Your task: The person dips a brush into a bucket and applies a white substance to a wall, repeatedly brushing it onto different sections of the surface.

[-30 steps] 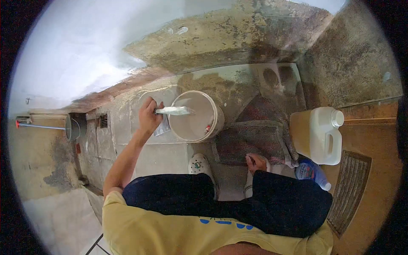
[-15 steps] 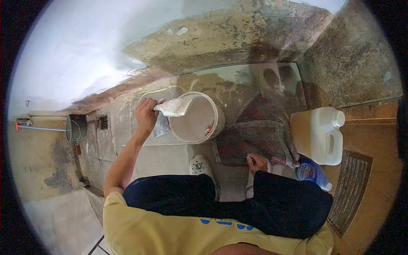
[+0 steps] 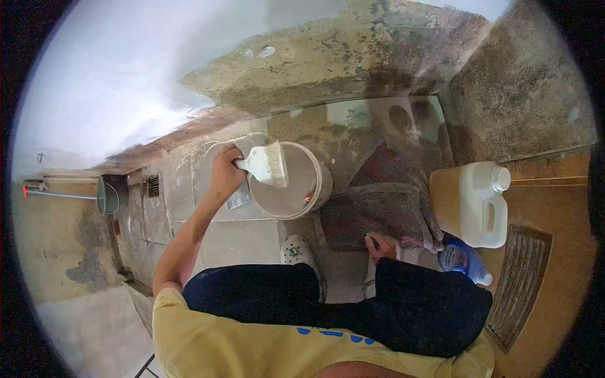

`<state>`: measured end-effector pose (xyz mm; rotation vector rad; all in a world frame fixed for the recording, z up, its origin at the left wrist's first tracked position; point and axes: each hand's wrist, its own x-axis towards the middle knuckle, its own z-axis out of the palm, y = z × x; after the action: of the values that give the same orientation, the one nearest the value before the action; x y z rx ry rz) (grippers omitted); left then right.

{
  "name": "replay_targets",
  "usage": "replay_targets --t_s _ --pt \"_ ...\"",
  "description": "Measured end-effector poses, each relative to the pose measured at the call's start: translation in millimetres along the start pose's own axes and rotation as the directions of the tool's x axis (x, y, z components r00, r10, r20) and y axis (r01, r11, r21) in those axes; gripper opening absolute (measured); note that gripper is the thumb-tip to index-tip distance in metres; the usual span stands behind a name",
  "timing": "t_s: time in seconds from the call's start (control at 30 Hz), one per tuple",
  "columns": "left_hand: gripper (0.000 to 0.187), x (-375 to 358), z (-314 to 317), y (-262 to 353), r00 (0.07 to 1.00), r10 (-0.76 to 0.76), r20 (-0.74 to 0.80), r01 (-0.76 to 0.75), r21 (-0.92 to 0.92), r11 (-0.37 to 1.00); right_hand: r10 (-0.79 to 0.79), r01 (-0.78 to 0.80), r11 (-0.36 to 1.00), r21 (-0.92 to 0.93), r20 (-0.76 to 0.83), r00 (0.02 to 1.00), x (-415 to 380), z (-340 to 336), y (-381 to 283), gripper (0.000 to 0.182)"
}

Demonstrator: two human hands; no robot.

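My left hand (image 3: 228, 169) is closed round the handle of a wide paintbrush (image 3: 263, 165), whitened with paint. The brush is held over the mouth of a round whitish bucket (image 3: 324, 189), its bristles pointing right. Inside the bucket, a small red and white bit (image 3: 308, 197) shows against the pale inner side. My right hand (image 3: 380, 247) hangs by my right knee, beside a dark reddish cloth mat (image 3: 378, 205). Its fingers are loosely bent and apart, with nothing visible in them.
To the right stand a large translucent jug (image 3: 482, 205) and a blue bottle (image 3: 463, 259) lying tilted. A vent grille (image 3: 518, 286) is beyond them. The stained, partly white wall (image 3: 283, 69) rises ahead. A dark bucket (image 3: 113, 194) sits far left, near a blue-handled stick (image 3: 66, 193).
My left hand has shifted slightly right and turned the brush, so its broad face shows and its bristles hang lower over the bucket. My right hand stays by the knee.
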<state>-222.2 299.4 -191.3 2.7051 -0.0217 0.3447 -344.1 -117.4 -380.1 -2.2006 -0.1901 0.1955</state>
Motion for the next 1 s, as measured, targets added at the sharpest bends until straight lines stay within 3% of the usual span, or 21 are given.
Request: replay_targets --t_s 0.03,0.07,0.13,0.2,0.27,0.3,0.33,0.43,0.5,0.63,0.7,0.83,0.93,1.0 --pt "0.014 1 -1 1 0.989 -0.112 0.095 0.12 -0.082 0.989 -0.002 0.002 1.0 0.002 -0.006 1.0 0 -2 -2 0.023" --pt "0.014 2 -1 2 0.99 -0.105 0.092 0.112 -0.081 0.99 0.063 -0.065 0.997 0.043 0.059 0.996 0 -6 -4 0.023" --pt "0.018 11 -10 23 0.977 -0.153 0.148 0.189 -0.269 0.944 0.125 -0.135 0.987 0.085 0.111 0.986 -2 -5 -2 0.023" --pt "0.024 22 -20 41 0.964 -0.189 0.187 0.235 -0.27 0.934 0.061 -0.061 0.998 -0.002 0.051 0.997 -3 1 6 0.023" --pt "0.024 35 -25 55 0.967 -0.184 0.175 0.225 -0.254 0.94 0.048 -0.049 0.998 0.038 0.039 0.998 -3 0 7 0.024" --pt "0.024 42 -28 61 0.931 -0.246 0.269 0.32 -0.283 0.904 0.026 -0.029 0.997 0.073 0.046 0.999 -3 0 6 0.024" --pt "0.024 48 -29 67 0.935 -0.224 0.274 0.301 -0.283 0.911 0.035 -0.037 0.996 0.078 0.025 0.999 -2 0 5 0.024" --pt "0.021 62 -28 84 0.895 -0.199 0.4 0.38 -0.446 0.811 -0.078 0.083 0.995 0.064 -0.068 0.995 -1 0 5 0.028" --pt "0.021 67 -23 98 0.854 -0.166 0.493 0.476 -0.614 0.629 -0.131 0.133 0.991 0.019 -0.095 0.987 -2 3 6 0.025" --pt "0.025 79 -14 114 0.846 -0.04 0.532 0.408 -0.594 0.693 -0.138 0.137 0.98 0.142 -0.005 0.99 5 8 12 0.025" --pt "0.022 86 -8 122 0.863 -0.022 0.505 0.378 -0.616 0.691 -0.338 0.344 0.925 0.162 -0.063 0.939 8 11 10 0.024" --pt "0.022 106 -7 152 0.929 -0.016 0.37 0.27 -0.644 0.716 -0.246 0.258 0.957 0.133 -0.1 0.964 10 6 0 0.023" --pt "0.025 128 -8 160 0.929 0.044 0.367 0.218 -0.641 0.736 -0.214 0.22 0.971 0.097 -0.063 0.975 10 7 -1 0.023" --pt "0.028 141 -9 166 0.943 0.073 0.325 0.128 -0.557 0.821 -0.372 0.389 0.916 0.101 -0.151 0.916 9 20 20 0.024"
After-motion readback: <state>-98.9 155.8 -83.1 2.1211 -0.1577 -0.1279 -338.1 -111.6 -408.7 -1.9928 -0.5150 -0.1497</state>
